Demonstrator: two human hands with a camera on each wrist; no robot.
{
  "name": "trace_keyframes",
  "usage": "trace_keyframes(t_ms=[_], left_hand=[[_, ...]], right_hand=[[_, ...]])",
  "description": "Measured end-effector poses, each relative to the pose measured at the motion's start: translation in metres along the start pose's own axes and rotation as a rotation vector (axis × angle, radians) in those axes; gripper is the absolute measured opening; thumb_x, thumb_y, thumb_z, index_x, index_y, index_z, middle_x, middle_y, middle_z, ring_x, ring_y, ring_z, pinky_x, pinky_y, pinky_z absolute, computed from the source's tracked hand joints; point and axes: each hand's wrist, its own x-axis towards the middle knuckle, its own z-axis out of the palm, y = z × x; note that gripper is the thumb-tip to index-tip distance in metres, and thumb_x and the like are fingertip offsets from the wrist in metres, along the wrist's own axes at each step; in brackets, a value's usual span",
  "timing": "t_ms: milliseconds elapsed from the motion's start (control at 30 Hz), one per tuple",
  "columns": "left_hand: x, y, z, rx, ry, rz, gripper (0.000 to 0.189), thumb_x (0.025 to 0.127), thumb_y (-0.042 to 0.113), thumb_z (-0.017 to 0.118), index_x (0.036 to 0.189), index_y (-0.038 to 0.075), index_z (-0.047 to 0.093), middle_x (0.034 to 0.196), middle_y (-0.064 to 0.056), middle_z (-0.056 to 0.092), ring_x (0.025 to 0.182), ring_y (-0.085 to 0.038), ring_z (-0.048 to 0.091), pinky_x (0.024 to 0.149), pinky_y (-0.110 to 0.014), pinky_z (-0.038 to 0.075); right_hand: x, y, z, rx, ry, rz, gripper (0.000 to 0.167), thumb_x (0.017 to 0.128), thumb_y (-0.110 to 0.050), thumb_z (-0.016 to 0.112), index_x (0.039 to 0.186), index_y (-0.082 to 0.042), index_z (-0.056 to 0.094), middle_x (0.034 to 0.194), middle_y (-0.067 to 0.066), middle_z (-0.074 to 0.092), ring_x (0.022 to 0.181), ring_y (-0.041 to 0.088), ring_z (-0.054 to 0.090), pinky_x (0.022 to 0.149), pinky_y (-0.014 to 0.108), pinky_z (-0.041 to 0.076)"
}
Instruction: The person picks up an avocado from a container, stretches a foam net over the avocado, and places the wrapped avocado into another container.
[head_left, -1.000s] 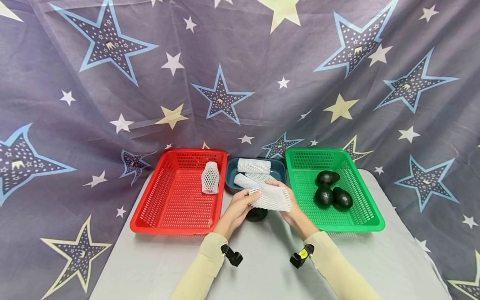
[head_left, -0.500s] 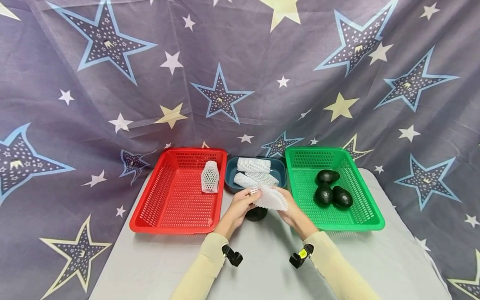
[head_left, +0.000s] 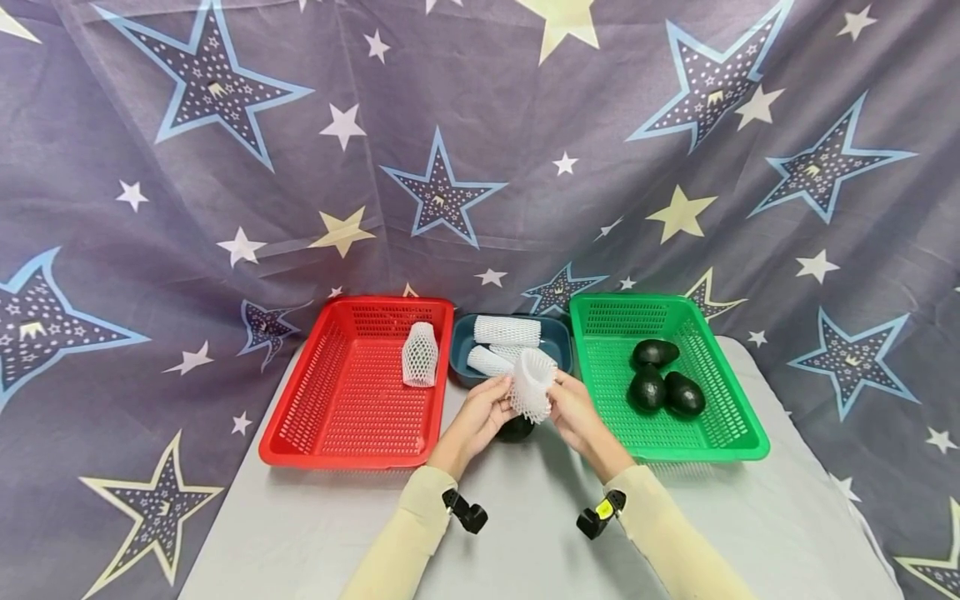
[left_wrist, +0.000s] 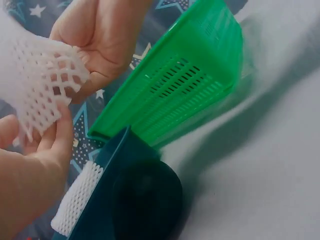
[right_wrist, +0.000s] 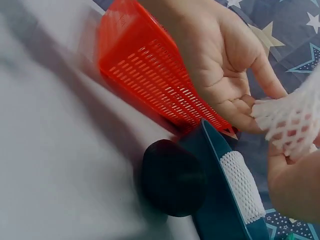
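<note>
Between both hands a white foam net sleeve (head_left: 532,385) is held up, its round mouth spread and facing upward. My left hand (head_left: 477,419) pinches its left side with thumb and fingers. On the opposite side my right hand (head_left: 577,412) grips the sleeve's edge; the left wrist view shows fingers of both hands on the netting (left_wrist: 47,82). Below the hands a dark avocado (head_left: 515,429) sits on the table, partly hidden by them. The right wrist view shows this avocado (right_wrist: 172,177) beside the blue bin (right_wrist: 215,200).
A red basket (head_left: 341,461) at left contains one item in a foam net sleeve (head_left: 420,356). The green basket (head_left: 697,456) at right holds several bare avocados (head_left: 647,390). Between them, the small blue bin (head_left: 564,337) holds more foam net sleeves (head_left: 507,331).
The foam net sleeve has gone from lying flat between the hands to standing with its mouth spread into a ring. My right hand has shifted slightly inward. Baskets stay put.
</note>
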Motion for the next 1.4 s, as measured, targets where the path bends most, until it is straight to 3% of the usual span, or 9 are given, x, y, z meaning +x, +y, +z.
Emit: trace_keyframes(t_ms=[133,200,300,500,633,800,1000,1233,1400], left_hand=[[-0.003,0.001,0.001,0.049,-0.090,-0.114,0.052,0.113,0.030,0.033,0.149,-0.008,0.035,0.106,0.001,0.069,0.097,-0.011,0.068,0.083,-0.029,0.057],[-0.004,0.000,0.001,0.065,-0.117,-0.161,0.055,0.113,0.037,0.031,0.149,-0.005,0.036,0.104,0.001,0.070,0.094,-0.011,0.069,0.081,-0.029,0.057],[-0.004,0.000,0.002,0.063,-0.117,-0.158,0.051,0.112,0.034,0.033,0.148,-0.002,0.038,0.104,0.003,0.070,0.093,-0.011,0.069,0.079,-0.029,0.057],[-0.002,0.005,0.005,-0.051,0.022,0.004,0.032,0.110,0.021,0.043,0.135,0.002,0.048,0.106,0.002,0.066,0.096,-0.011,0.066,0.080,-0.029,0.056],[-0.001,0.006,0.003,-0.093,0.121,0.073,0.022,0.110,0.020,0.045,0.123,0.005,0.055,0.104,0.001,0.066,0.095,-0.012,0.064,0.081,-0.029,0.055],[0.001,0.000,0.000,0.051,0.206,0.035,0.018,0.108,0.021,0.050,0.112,0.008,0.062,0.096,0.002,0.068,0.087,-0.011,0.065,0.075,-0.028,0.054],[0.003,-0.006,0.002,0.240,0.326,0.024,0.025,0.104,0.022,0.058,0.114,0.000,0.066,0.090,0.001,0.066,0.079,-0.009,0.065,0.067,-0.025,0.056],[0.001,-0.001,0.004,0.209,0.313,0.011,0.033,0.103,0.017,0.053,0.124,-0.007,0.061,0.097,-0.001,0.068,0.084,-0.012,0.065,0.072,-0.027,0.056],[0.001,-0.001,0.002,0.232,0.318,-0.006,0.029,0.097,0.010,0.059,0.121,-0.005,0.063,0.094,0.001,0.068,0.083,-0.010,0.064,0.071,-0.024,0.056]], right_hand=[[0.001,-0.001,0.001,0.017,0.025,-0.012,0.042,0.100,0.005,0.041,0.142,0.009,0.045,0.093,-0.006,0.070,0.077,0.005,0.065,0.068,0.019,0.055],[0.001,-0.002,0.001,0.034,0.048,-0.007,0.036,0.101,0.003,0.045,0.136,0.005,0.052,0.091,-0.005,0.070,0.073,0.006,0.063,0.064,0.020,0.054],[0.001,-0.001,0.002,0.038,0.069,-0.011,0.026,0.102,0.002,0.045,0.124,-0.001,0.058,0.085,-0.004,0.067,0.068,0.005,0.059,0.059,0.019,0.048],[0.000,0.007,0.001,-0.014,0.052,-0.012,0.039,0.100,0.007,0.035,0.137,0.011,0.046,0.090,-0.005,0.067,0.075,0.005,0.061,0.064,0.019,0.050],[0.000,0.002,0.000,0.030,0.038,0.027,0.030,0.103,0.002,0.037,0.128,0.005,0.054,0.084,-0.003,0.067,0.069,0.005,0.061,0.061,0.018,0.051],[0.005,-0.008,0.001,0.113,0.075,0.006,0.016,0.107,-0.008,0.046,0.104,-0.006,0.061,0.084,-0.003,0.068,0.073,0.004,0.065,0.066,0.016,0.055],[0.015,0.002,-0.002,0.085,0.160,0.034,0.015,0.106,-0.007,0.047,0.114,-0.001,0.059,0.083,-0.005,0.068,0.073,0.004,0.064,0.067,0.017,0.054],[0.014,0.025,-0.008,-0.067,0.263,0.057,0.030,0.103,-0.001,0.041,0.128,0.008,0.053,0.074,-0.007,0.063,0.065,0.003,0.058,0.060,0.019,0.049],[0.014,0.033,-0.010,-0.079,0.289,0.081,0.033,0.105,-0.006,0.044,0.133,0.008,0.054,0.074,-0.006,0.060,0.060,0.003,0.053,0.055,0.019,0.044]])
